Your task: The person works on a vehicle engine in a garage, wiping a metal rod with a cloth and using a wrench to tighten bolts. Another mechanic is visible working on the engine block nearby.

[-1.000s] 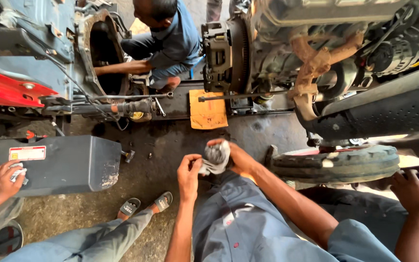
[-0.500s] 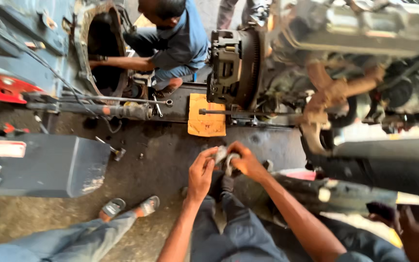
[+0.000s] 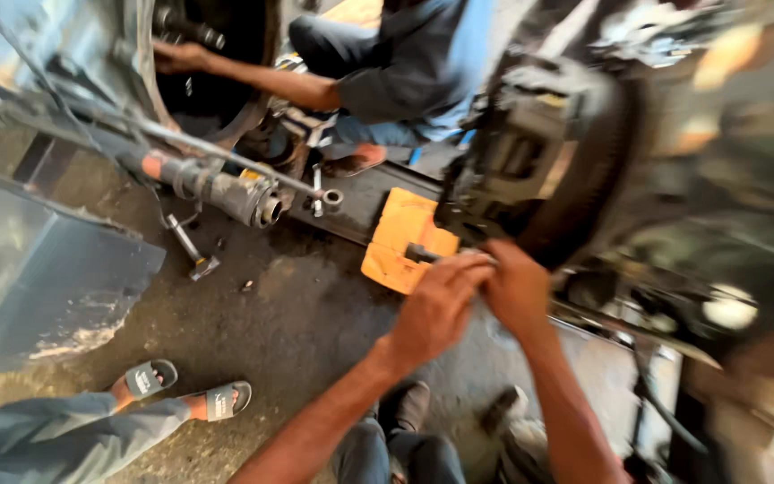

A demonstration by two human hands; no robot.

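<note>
Hands meet at edge of big round clutch housing [image 3: 539, 161]. Left hand [image 3: 436, 305] curled around dark metal rod [image 3: 423, 254] poking out over orange block [image 3: 405, 240]; rod's long axis runs roughly left-right, toward housing. Right hand [image 3: 517, 287] touching left, fingers bunched at rod's housing end; can't tell what it pinches, too blurry. Co-worker crouches behind, well apart.

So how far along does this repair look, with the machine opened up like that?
Already done: the machine is split, the round housing open, the flywheel exposed. In hand: the left hand and right hand meet at a dark shaft over the orange block; their grip is blurred. A co-worker reaches into the housing. Left: the halves stand apart.
</note>
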